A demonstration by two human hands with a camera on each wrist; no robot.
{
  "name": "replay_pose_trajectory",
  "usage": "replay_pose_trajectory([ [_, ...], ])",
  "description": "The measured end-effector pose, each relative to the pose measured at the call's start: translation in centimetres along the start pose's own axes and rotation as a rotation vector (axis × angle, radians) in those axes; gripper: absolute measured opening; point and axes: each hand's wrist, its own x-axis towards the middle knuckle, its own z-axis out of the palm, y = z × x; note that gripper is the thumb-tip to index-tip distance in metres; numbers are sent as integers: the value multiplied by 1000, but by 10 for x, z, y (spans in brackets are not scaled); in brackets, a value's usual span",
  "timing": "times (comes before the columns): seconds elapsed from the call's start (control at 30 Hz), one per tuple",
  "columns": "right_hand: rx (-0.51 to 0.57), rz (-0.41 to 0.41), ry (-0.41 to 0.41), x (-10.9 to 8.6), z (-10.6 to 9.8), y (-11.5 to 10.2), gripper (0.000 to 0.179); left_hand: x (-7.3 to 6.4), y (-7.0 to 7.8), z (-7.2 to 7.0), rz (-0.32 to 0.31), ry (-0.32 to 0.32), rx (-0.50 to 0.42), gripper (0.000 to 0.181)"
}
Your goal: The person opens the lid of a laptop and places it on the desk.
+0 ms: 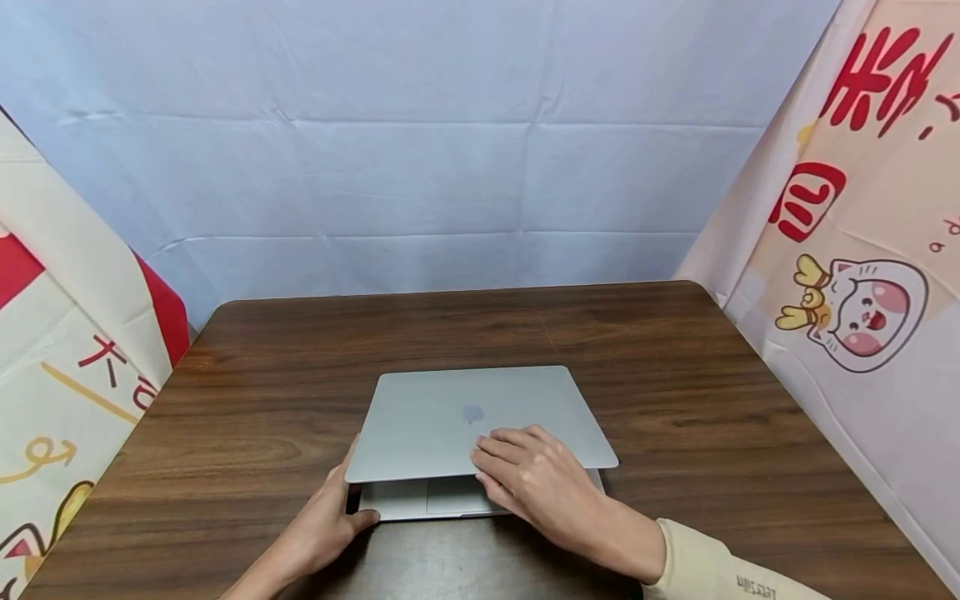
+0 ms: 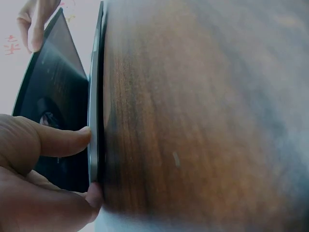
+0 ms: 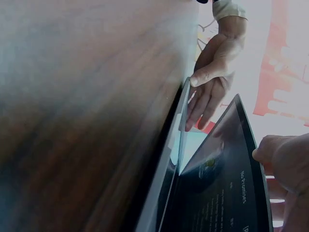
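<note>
A silver laptop (image 1: 427, 417) lies on the table, its lid tilted partway down over the base (image 1: 401, 500). At the left front corner my left hand (image 1: 322, 525) grips the base, thumb at the front edge. The left wrist view has that thumb (image 2: 65, 141) on top and a fingertip below the rim. My right hand (image 1: 543, 487) pinches the lid's front edge, fingers on the outer face and thumb on the screen side. Lit text shows on the dark screen (image 3: 222, 181) in the right wrist view. Most of the keyboard is hidden under the lid.
The dark wooden table (image 1: 697, 400) extends around the laptop on all sides. A pale blue cloth (image 1: 420, 175) hangs behind it. Printed cloths with red characters and cartoon cats hang at the left (image 1: 67, 350) and the right (image 1: 840, 400).
</note>
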Motion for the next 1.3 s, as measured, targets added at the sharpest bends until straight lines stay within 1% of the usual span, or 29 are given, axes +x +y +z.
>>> replay_pose_trajectory([
  [0.1,-13,-1,13,3,-2,2,28,0,0,1,6,17,-9,94],
  [0.23,-14,11,33,7,-5,4,28,-1,1,3,-26,35,-26,78],
  [0.3,-9,23,37,8,-7,5,27,-1,2,4,-32,38,-34,75],
  [0.47,9,43,40,13,-11,7,25,-1,3,4,-30,35,-14,80],
  [0.6,1,44,59,17,-13,10,26,-1,4,4,-37,25,13,81],
  [0.87,-23,32,166,31,-16,19,30,0,5,4,-45,7,8,90],
  [1.07,-15,65,196,47,-24,27,20,1,5,4,-57,-8,25,92],
  [1.3,7,89,216,56,-29,35,12,0,6,4,-52,-8,19,92],
])
